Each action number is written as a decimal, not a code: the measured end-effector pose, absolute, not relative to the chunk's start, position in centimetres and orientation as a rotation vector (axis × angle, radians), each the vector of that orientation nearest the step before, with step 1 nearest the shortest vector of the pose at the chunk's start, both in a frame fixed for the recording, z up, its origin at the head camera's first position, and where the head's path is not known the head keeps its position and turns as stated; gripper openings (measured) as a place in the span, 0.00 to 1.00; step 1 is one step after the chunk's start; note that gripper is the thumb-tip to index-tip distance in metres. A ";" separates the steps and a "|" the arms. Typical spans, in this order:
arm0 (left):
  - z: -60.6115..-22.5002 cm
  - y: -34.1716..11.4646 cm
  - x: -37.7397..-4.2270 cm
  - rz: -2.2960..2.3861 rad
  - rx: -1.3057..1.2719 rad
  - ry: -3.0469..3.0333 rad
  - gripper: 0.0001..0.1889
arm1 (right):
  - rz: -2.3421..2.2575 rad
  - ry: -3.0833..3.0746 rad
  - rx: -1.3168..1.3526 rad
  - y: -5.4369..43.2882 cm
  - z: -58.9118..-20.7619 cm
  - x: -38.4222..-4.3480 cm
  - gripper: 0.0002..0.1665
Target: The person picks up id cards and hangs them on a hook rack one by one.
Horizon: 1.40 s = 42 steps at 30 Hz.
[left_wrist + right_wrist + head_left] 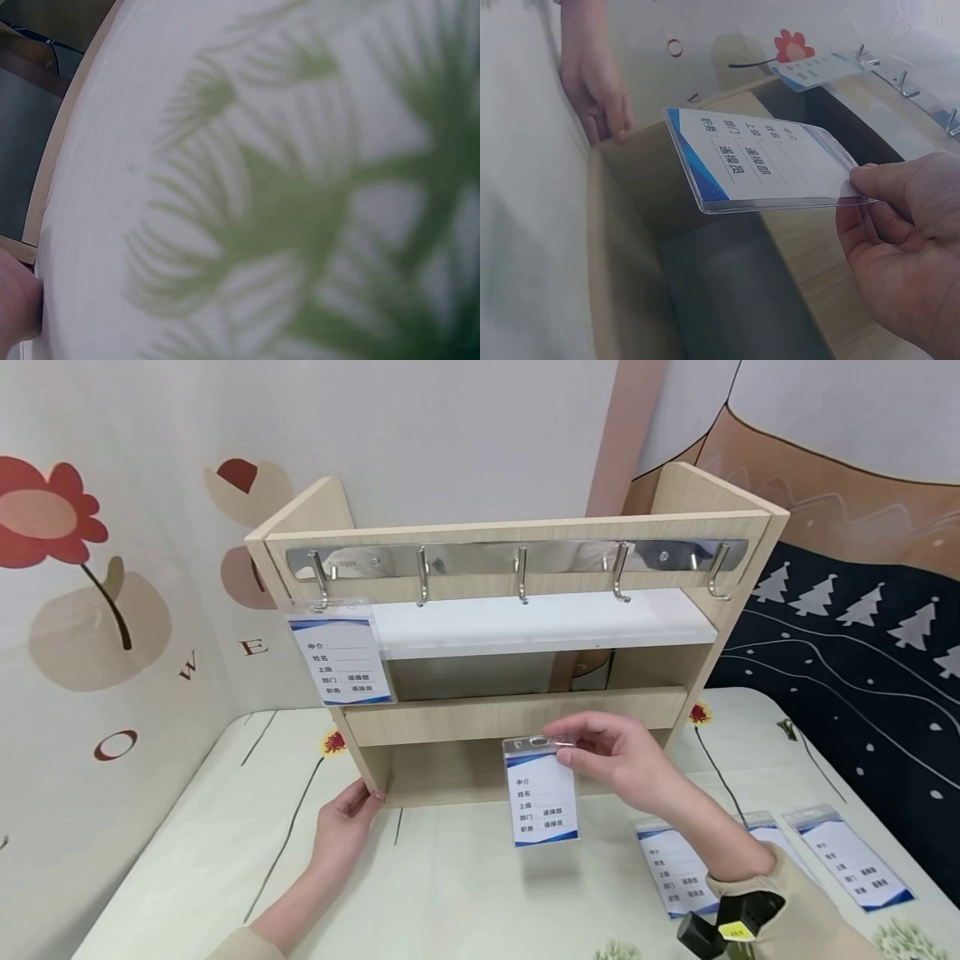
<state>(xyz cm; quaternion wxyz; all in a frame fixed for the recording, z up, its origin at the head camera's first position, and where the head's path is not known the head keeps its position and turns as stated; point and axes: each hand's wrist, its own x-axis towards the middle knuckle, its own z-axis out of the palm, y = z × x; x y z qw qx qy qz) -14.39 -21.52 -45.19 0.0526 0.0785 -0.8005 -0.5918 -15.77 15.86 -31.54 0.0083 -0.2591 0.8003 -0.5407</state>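
Note:
My right hand (pixel 611 760) pinches the top edge of a clear badge holder (pixel 542 802) between thumb and fingers. Its printed white and blue card faces the head camera, hanging in front of the shelf's lower part. In the right wrist view the same badge holder (pixel 757 161) stretches out from the thumb and fingers. My left hand (pixel 347 827) holds the bottom left corner of the wooden shelf (pixel 517 718). Another badge holder (pixel 342 660) hangs from the leftmost hook (pixel 320 578) of the metal hook rail (pixel 465 558).
Several more badge holders, such as the rightmost one (pixel 855 858), lie on the table at right, some partly behind my right forearm. The other hooks, such as the middle one (pixel 521 572), carry nothing. A white board (pixel 540 622) sits below the rail. A flower-print cloth (pixel 450 893) covers the table.

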 end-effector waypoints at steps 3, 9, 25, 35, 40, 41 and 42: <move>-45.2 -21.5 -14.4 -1.791 0.247 -2.438 0.25 | -1.715 2.493 -0.854 15.6 -31.1 -15.9 0.16; -45.1 -21.6 -14.4 -1.800 0.235 -2.448 0.27 | -1.735 2.514 -0.955 14.7 -30.3 -16.3 0.16; -45.6 -21.6 -14.5 -1.811 0.222 -2.448 0.27 | -1.868 2.507 -1.019 13.4 -27.9 -16.6 0.15; -45.0 -21.5 -14.3 -1.800 0.219 -2.447 0.26 | -1.954 2.432 -1.101 11.5 -26.4 -17.1 0.14; -45.0 -21.4 -14.3 -1.808 0.227 -2.438 0.26 | -2.020 2.364 -1.162 10.3 -25.9 -17.2 0.13; -45.0 -21.4 -14.3 -1.808 0.229 -2.437 0.26 | -2.034 2.352 -1.176 10.1 -25.8 -17.2 0.13; -45.1 -21.4 -14.4 -1.807 0.225 -2.437 0.26 | -2.049 2.338 -1.193 9.9 -25.8 -17.2 0.13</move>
